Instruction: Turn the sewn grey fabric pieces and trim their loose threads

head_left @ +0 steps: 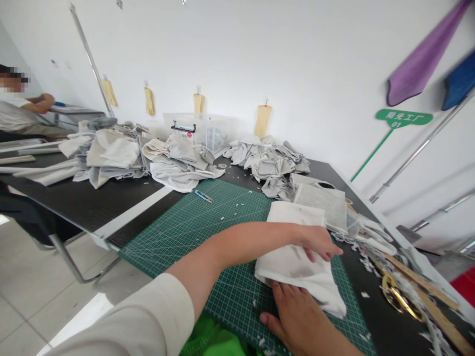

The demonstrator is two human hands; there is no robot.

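A folded white cloth (297,267) lies on a green cutting mat (185,232). My left hand (321,241) reaches across over the cloth from the left, its fingers bent down and apart, one pointing right. I cannot see whether its fingertips touch the fabric. My right hand (297,311) rests flat on the mat at the cloth's near edge, fingertips just under that edge and thumb spread. Beyond my left hand, a grey folded fabric piece (322,202) borders the white one. Blue thread snips (204,196) lie at the mat's far left.
Fabric heaps (111,153) line the table's back, before a clear plastic box (193,127). Gold-handled scissors (401,299) and wooden rulers (430,296) lie at right among scraps. A chair (55,232) stands left. A person (18,111) sits at another table.
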